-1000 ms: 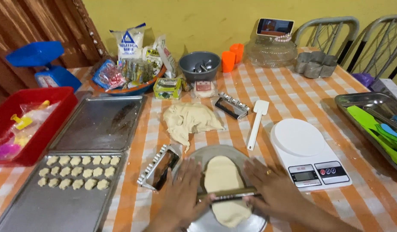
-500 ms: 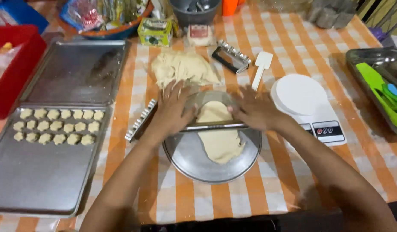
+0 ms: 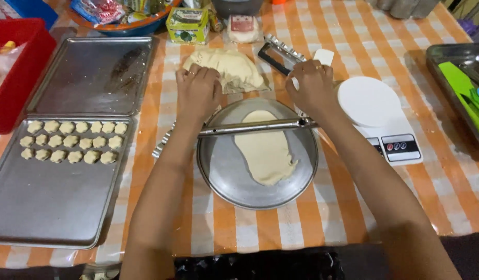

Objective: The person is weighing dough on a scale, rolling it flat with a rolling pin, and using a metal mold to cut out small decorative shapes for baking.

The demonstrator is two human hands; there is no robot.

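My left hand (image 3: 198,92) and my right hand (image 3: 313,85) are stretched forward with fingers curled. The heels of both hands press on a thin metal rolling rod (image 3: 255,126). The rod lies across a round metal plate (image 3: 221,179) and over a flattened oblong of pale dough (image 3: 265,153). The fingertips of my left hand touch a larger lump of dough (image 3: 237,67) lying beyond the plate. My right hand reaches past the plate's far rim, next to a white kitchen scale (image 3: 371,103).
A baking tray (image 3: 47,207) at the left holds several small shaped dough pieces (image 3: 68,141); an empty tray (image 3: 94,78) lies behind it. Also around: red bin (image 3: 16,78), metal cutter (image 3: 278,52), white spatula (image 3: 323,55), right-hand tray with green utensils (image 3: 457,78), small green box (image 3: 187,23).
Both hands have pushed forward over the rod, which has rolled toward the plate's far side. The dough is longer and flatter. The camera has tilted further down.
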